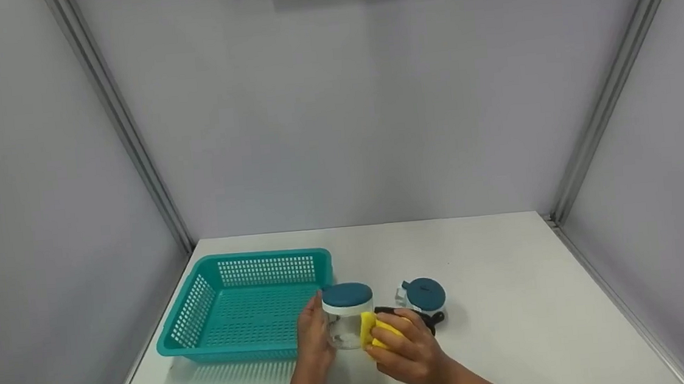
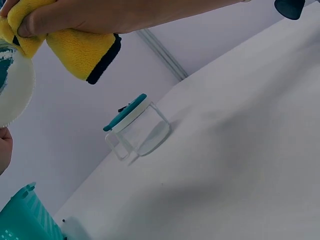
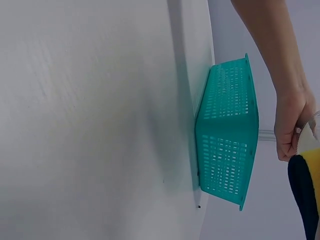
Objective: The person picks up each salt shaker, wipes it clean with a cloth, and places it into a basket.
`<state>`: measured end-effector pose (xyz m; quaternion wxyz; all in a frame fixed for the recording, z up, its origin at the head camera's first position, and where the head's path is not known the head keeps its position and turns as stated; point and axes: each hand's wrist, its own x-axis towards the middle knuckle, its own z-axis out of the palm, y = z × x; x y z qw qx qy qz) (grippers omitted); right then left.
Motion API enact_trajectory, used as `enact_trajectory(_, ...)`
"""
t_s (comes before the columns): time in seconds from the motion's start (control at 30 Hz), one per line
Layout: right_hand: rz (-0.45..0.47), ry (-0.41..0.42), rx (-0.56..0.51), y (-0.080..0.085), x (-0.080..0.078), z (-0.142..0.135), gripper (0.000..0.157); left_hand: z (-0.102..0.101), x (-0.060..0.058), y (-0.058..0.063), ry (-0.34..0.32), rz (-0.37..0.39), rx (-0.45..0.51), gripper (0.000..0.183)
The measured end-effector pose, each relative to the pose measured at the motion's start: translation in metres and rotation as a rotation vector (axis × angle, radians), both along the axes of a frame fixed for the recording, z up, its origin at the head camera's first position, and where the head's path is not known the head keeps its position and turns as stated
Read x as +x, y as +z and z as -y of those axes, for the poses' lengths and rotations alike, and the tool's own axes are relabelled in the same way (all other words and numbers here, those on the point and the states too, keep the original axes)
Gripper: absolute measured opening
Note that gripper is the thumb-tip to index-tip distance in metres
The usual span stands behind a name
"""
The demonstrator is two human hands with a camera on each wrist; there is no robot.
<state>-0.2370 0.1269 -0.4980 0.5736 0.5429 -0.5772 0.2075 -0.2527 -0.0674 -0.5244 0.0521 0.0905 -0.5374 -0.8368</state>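
My left hand (image 1: 315,334) grips a clear jar (image 1: 345,326) with a blue lid from its left side, raised above the table. My right hand (image 1: 408,351) holds a folded yellow cloth (image 1: 367,329) against the right side of the jar. In the left wrist view the yellow cloth (image 2: 82,52) shows a dark border and hangs from the right hand's fingers. Only part of the jar shows in that view, at the left edge. In the right wrist view the left hand (image 3: 294,122) holds the jar at the right edge, beside the cloth (image 3: 312,170).
A teal plastic basket (image 1: 248,353) stands at the left of the white table (image 1: 511,325). Behind my right hand sits a second lidded glass jar (image 1: 426,295) with a handle. The black cloth edge (image 1: 436,319) overlaps it in the head view. Grey walls enclose the table.
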Motion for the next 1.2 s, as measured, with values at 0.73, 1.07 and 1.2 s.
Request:
enact_trajectory(0.73,0.051,-0.070,-0.096,-0.007,-0.013,-0.020,0.007,0.020,0.009,-0.005,-0.152,-0.063,-0.227,0.037)
enact_trajectory(1.07,0.050,-0.061,-0.020,-0.011,-0.012,-0.013,0.011,0.012,0.009,-0.004,-0.076,-0.066,-0.278,0.037)
enact_trajectory(1.2,0.029,-0.069,0.012,-0.014,-0.012,-0.008,0.013,0.008,0.010,-0.005,-0.042,-0.091,-0.294,0.036)
